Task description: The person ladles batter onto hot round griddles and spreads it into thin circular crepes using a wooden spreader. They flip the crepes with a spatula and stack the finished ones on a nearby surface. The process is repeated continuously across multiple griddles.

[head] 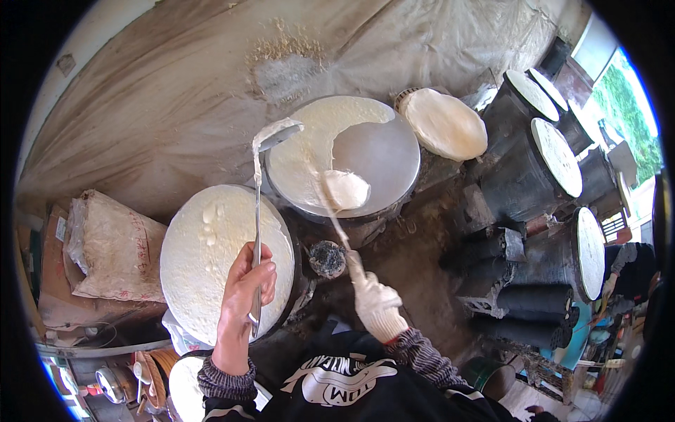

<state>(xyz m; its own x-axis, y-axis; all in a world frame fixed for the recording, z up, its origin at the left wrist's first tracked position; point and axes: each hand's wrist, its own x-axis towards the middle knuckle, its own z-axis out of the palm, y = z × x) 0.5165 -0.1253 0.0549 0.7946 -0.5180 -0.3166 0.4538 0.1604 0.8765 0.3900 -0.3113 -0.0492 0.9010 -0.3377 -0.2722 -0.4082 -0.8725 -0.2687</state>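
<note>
My bare left hand point(248, 279) grips the handle of a metal ladle point(257, 211). Its tilted bowl is coated with pale batter and hangs near the left rim of a round griddle point(377, 150). A knitted white glove covers my right hand point(377, 306), which is closed around a wooden spreader point(338, 229). The spreader's far end meets a thick mound of batter point(346, 190) on the griddle, and its head is hidden there. A curved band of thin batter point(311, 132) coats the griddle's left and far side. Below my left hand, a second griddle carries a pale batter sheet point(190, 264).
Stacked thin flatbreads point(445, 124) rest beyond the griddle's right side. A burning-coal opening or briquette point(327, 259) sits between the griddles. Several drum stoves point(517, 163) and black briquettes point(532, 300) stand right. A sack point(118, 248) lies left. Another person's hand point(610, 284) shows far right.
</note>
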